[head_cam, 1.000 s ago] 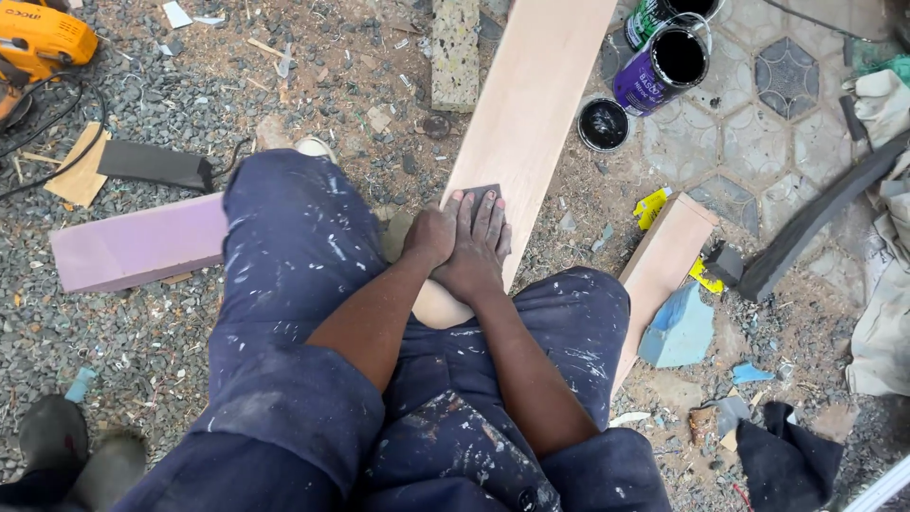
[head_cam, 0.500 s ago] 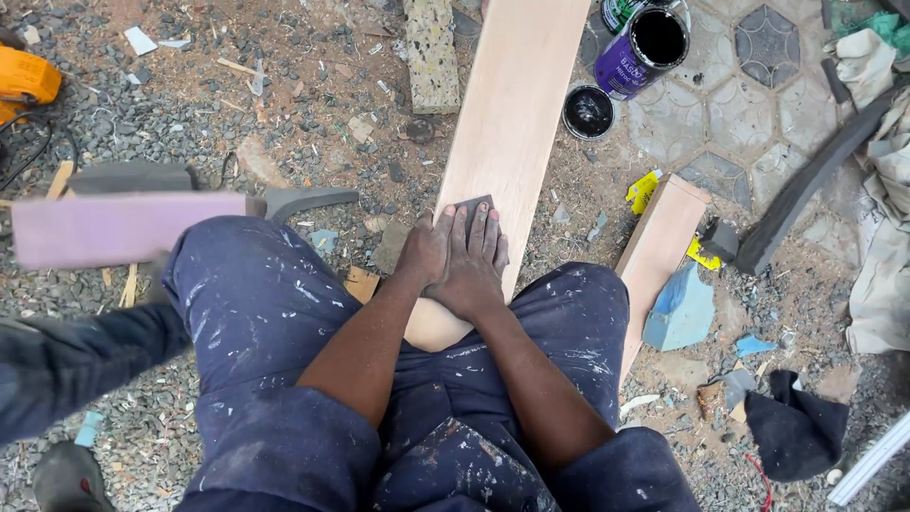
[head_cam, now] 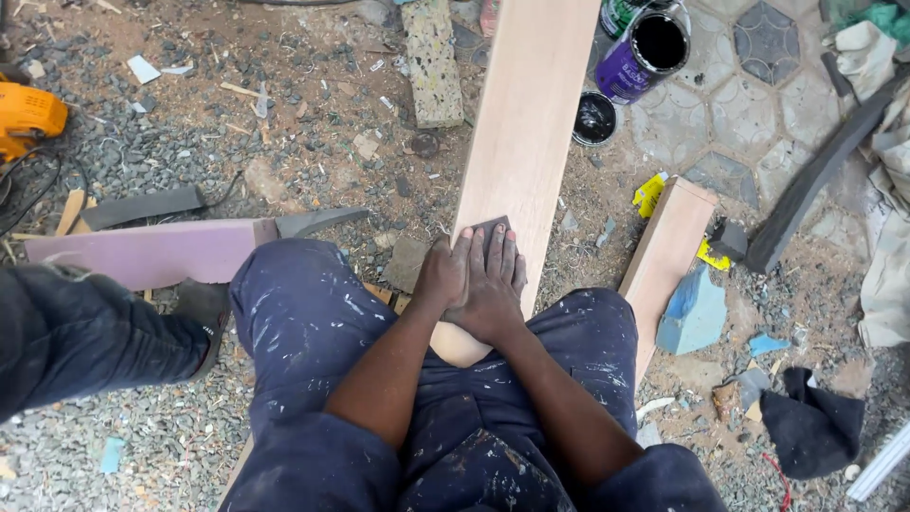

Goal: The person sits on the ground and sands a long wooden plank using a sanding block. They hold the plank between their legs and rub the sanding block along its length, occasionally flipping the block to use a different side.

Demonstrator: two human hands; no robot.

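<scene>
Both hands press a dark sandpaper (head_cam: 491, 230) flat on the long plank (head_cam: 526, 123), which runs between the person's knees and up out of view. The right hand (head_cam: 495, 284) lies on top with fingers (head_cam: 500, 248) flat and close together; the left hand (head_cam: 442, 275) sits just beside it, fingers hidden. Around them: two open cans (head_cam: 647, 52), one round lid (head_cam: 594, 119), a shorter plank (head_cam: 666, 256) at the right, a purple block (head_cam: 142, 251) at the left, and another person's dark leg (head_cam: 85, 337), cut off. An orange tool (head_cam: 28, 114) is partly visible.
</scene>
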